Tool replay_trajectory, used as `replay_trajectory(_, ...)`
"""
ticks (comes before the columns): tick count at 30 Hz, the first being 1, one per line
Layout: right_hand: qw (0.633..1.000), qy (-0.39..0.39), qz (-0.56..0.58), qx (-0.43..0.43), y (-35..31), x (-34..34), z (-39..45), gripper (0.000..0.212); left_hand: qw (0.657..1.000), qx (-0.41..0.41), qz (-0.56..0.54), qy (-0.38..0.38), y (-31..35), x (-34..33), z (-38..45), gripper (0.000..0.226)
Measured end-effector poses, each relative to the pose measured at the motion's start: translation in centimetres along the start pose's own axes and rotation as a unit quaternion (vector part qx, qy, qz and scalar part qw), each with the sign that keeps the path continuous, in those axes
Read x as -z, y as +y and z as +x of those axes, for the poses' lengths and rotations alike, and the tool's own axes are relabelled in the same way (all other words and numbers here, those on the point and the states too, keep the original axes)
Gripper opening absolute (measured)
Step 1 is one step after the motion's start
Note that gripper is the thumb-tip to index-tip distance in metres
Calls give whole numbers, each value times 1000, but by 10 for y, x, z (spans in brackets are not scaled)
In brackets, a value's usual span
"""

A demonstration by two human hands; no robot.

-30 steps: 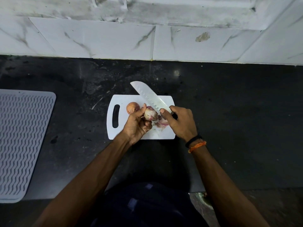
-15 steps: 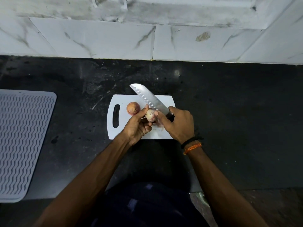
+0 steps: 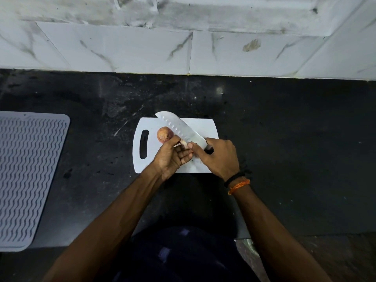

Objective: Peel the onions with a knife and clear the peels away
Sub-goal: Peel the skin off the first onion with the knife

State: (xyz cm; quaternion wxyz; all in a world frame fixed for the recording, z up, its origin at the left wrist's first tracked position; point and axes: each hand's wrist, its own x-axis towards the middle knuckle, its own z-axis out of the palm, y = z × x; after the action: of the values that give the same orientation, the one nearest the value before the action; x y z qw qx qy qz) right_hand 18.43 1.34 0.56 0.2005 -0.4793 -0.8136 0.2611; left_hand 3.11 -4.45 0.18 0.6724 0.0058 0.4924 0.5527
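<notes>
My left hand (image 3: 172, 155) cups a small pale onion (image 3: 184, 143) over the white cutting board (image 3: 205, 129); only a sliver of the onion shows between my fingers. My right hand (image 3: 218, 157) grips the knife (image 3: 180, 128) by its handle. The wide steel blade points up and left, lying across the held onion, with my right thumb pressed against the onion. A second onion (image 3: 164, 134), brown and unpeeled, rests on the board just left of the blade. Any peels on the board are hidden under my hands.
The board lies on a dark stone counter (image 3: 284, 139). A grey ribbed mat (image 3: 26, 176) covers the counter's left end. White marble tiles (image 3: 183, 51) form the wall behind. The counter's front edge runs just under my forearms.
My hands have closed together, covering most of the held onion. The knife blade has dropped lower and now lies over the onion, near the unpeeled one.
</notes>
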Motion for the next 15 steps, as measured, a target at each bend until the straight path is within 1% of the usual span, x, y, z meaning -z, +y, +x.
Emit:
replay_trajectory(2, 999, -12, 45, -13, 1, 3, -2, 50, 1000, 1, -12, -3, 1, 1, 0, 28)
replay_trajectory(4, 996, 4, 81, -38, 4, 8, -3, 46, 1000, 2, -20, -9, 1, 1, 0, 35)
replay_trajectory(6, 993, 11, 99, -59, 8, 12, -1, 48, 999, 1, -30, -11, 1, 0, 1, 37)
replay_trajectory(9, 991, 1, 111, -78, 13, 12, 0, 60, 998, 6, -60, -4, 0, -1, 2, 37)
replay_trajectory(12, 986, -15, 140, -88, 12, 13, -2, 62, 996, 15, -83, 1, 0, -3, 3, 35)
replay_trajectory(15, 978, -8, 174, -115, 10, 18, -2, 45, 994, 20, -109, 1, 0, -2, 3, 29)
